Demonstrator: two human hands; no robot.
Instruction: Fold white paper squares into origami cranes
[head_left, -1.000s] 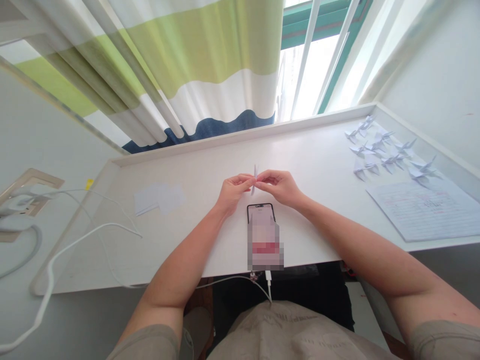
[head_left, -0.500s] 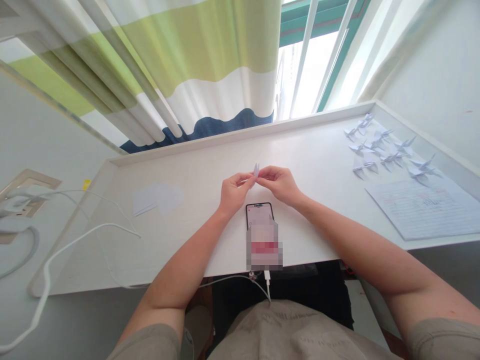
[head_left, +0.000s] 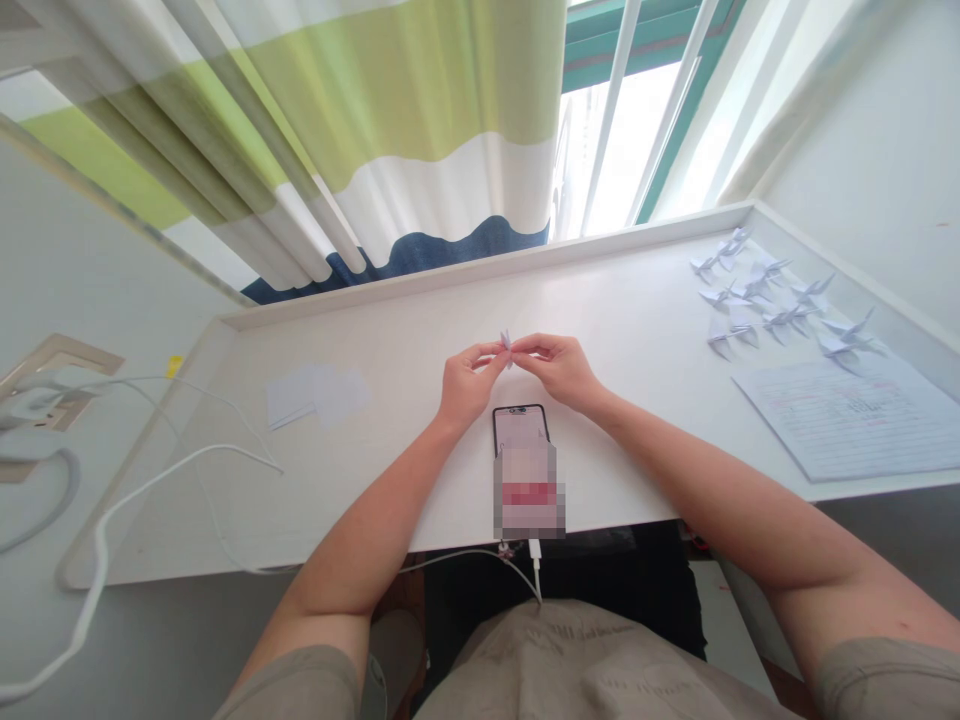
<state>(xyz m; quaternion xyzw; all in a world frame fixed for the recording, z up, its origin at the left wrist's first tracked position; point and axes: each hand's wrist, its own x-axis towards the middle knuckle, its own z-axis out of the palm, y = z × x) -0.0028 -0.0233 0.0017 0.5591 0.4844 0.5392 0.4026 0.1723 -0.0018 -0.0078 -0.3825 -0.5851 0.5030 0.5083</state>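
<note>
Above the phone, a small folded white paper (head_left: 505,341) is pinched between my two hands. My left hand (head_left: 471,380) is closed on its left side, thumb and fingertips together. From the right, my right hand (head_left: 556,368) grips the same paper with thumb and forefinger. Narrow points of the paper stick up past the fingertips; most of its body is hidden by them. Just below the hands lies a phone (head_left: 521,425) on the white table, its screen lit and partly blurred out.
Several folded paper cranes (head_left: 786,317) stand at the table's back right, above a written sheet (head_left: 855,425). Loose white paper squares (head_left: 292,397) lie on the left. A white cable (head_left: 94,560) crosses the left edge; a charging plug (head_left: 535,552) hangs from the phone. A raised rim (head_left: 480,262) runs along the back.
The paper between my fingers has tipped and its upper points now look more spread. Both hands stay in nearly the same place.
</note>
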